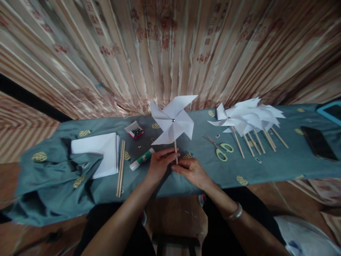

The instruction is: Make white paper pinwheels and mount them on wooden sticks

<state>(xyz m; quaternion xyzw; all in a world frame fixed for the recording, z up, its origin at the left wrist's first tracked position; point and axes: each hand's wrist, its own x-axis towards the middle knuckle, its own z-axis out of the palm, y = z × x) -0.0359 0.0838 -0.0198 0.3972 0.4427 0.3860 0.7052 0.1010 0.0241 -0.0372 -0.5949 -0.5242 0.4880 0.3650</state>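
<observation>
A white paper pinwheel (167, 125) with a silver pin at its centre stands upright over the middle of the table. Both hands hold its wooden stick. My left hand (160, 163) pinches the stick from the left, thumb and fingers closed on it. Just below, my right hand (192, 171) grips the stick's lower end between thumb and fingers. A green and white glue stick (142, 159) lies beside my left hand. Scissors (221, 148) with light green handles rest to the right of my right hand, blades slightly apart.
Several finished pinwheels (247, 115) lie overlapping at the right. A small red box (135, 131) holds dark pins. Two wooden sticks (120, 169) lie by a stack of white paper (108, 156), partly covered by folded cloth. A dark phone (318, 143) and a blue-edged device (331, 112) sit far right.
</observation>
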